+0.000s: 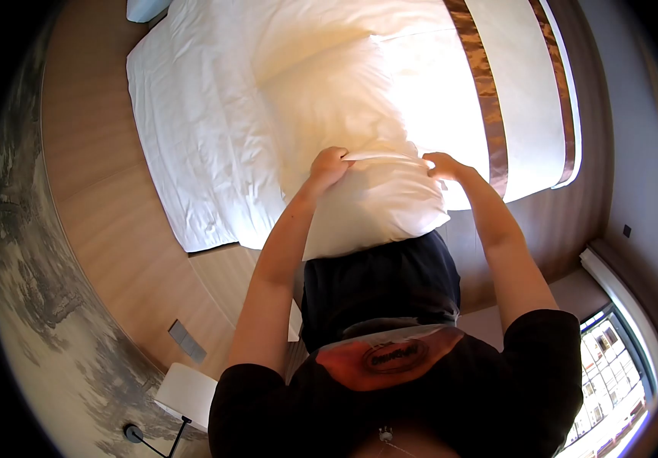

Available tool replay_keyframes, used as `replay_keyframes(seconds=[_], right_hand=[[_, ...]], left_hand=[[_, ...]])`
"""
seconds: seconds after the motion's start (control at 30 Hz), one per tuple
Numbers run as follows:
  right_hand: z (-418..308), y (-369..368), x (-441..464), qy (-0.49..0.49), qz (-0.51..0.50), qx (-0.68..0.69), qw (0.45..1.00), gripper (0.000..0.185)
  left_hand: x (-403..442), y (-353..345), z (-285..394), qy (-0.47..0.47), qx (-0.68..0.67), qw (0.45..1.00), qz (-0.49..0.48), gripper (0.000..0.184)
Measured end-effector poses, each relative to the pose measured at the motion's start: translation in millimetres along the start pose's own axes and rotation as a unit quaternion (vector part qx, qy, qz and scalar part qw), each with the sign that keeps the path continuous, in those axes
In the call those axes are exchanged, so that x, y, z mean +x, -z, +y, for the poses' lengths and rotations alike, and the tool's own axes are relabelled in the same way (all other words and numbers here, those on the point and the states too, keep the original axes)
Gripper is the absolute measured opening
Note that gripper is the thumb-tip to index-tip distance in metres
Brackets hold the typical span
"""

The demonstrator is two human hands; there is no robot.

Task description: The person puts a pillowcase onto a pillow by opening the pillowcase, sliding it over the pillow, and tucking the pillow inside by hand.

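Observation:
A white pillow (390,191) lies at the near edge of the bed, against the front of my dark trousers. My left hand (330,168) pinches a fold of its white fabric on the upper left side. At the right corner of the same fold, my right hand (445,166) has its fingers closed on the fabric. A raised ridge of cloth runs between the two hands. Beyond them, white bedding (207,137) spreads rumpled over the bed, and its right part is brightly lit.
A brown-striped bed runner (527,91) crosses the bed at the right. Wood panelling (92,153) stands at the left, with a white lamp (185,393) at the lower left. A window (611,374) shows at the lower right.

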State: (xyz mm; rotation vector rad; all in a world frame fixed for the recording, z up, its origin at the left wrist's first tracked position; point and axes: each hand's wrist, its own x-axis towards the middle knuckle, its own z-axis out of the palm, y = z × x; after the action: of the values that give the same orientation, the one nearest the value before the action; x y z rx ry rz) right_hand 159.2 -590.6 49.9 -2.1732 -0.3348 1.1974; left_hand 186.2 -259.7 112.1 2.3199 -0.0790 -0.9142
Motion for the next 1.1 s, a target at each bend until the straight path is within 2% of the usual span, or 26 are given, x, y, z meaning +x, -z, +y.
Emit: replay_keyframes(seconds=[0.03,0.07,0.1,0.17,0.27,0.3,0.37,0.47,0.57,0.6,0.67,0.73,0.83,0.93,1.03,1.1], right_hand=[[-3.6,-1.0,-8.5,-0.002,-0.006,-0.027,1.0,0.048],[-7.0,1.2,-15.1,-0.089,-0.068,0.066,0.992,0.053],[-7.3,-2.1,-19.2,-0.113,-0.052,0.099,0.987,0.049],[-8.3,-14.1,-19.9,-0.179,-0.004,0.24,0.954,0.04],[45.2,-76.8,15.0,-0.1,0.1,0.406,0.903,0.03],[39.1,-76.2,13.2,-0.108,0.118,0.482,0.861,0.029],[3.2,-74.0,12.9,-0.119,0.149,0.62,0.761,0.026],[-53.9,-48.4,2.2,-0.118,0.154,0.684,0.703,0.027],[-67.5,-38.4,30.6,-0.111,0.197,0.601,0.766,0.028],[-93.3,-22.0,19.5,-0.091,0.213,0.61,0.758,0.028],[-137.9,0.3,7.4,-0.033,0.256,0.635,0.728,0.028],[-183.6,21.5,-12.5,0.026,0.268,0.647,0.713,0.027],[-250.7,43.6,-44.2,0.124,0.232,0.645,0.717,0.025],[-306.3,28.4,-57.1,0.216,0.186,0.633,0.72,0.022],[-324.7,-19.4,-45.8,0.234,0.208,0.573,0.757,0.02],[-301.7,-63.5,-19.5,0.231,0.283,0.405,0.838,0.018]], left_hand=[[2.7,-6.9,3.6,-0.02,0.04,0.998,0.041,0.025],[5.0,-15.8,8.8,-0.041,0.079,0.993,0.082,0.024],[8.4,-24.2,11.4,-0.061,0.118,0.983,0.124,0.024],[14.7,-36.4,13.4,-0.004,0.138,0.985,0.1,0.029],[24.8,-37.7,20.4,0.062,0.129,0.99,0.008,0.036],[27.1,-35.7,21.7,0.081,0.119,0.989,-0.031,0.038],[24.7,-35.4,19.8,0.089,0.091,0.991,-0.028,0.042],[13.0,-32.5,10.2,0.108,0.032,0.993,0.023,0.044],[9.5,-31.1,-13.8,0.101,-0.022,0.988,0.118,0.043],[6.7,-29.7,-21.1,0.096,-0.039,0.983,0.152,0.042],[-17.5,2.0,-1.6,0.094,-0.225,0.961,0.132,0.041],[-42.3,32.2,17.4,0.068,-0.393,0.909,0.119,0.041],[-84.3,60.2,43.4,0.051,-0.535,0.828,0.158,0.039],[-99.9,56.6,8.0,-0.017,-0.61,0.77,0.183,0.036],[-117.9,45.8,-19.8,-0.034,-0.637,0.747,0.187,0.036],[-121.4,33.2,-45.0,-0.025,-0.636,0.751,0.174,0.036]])
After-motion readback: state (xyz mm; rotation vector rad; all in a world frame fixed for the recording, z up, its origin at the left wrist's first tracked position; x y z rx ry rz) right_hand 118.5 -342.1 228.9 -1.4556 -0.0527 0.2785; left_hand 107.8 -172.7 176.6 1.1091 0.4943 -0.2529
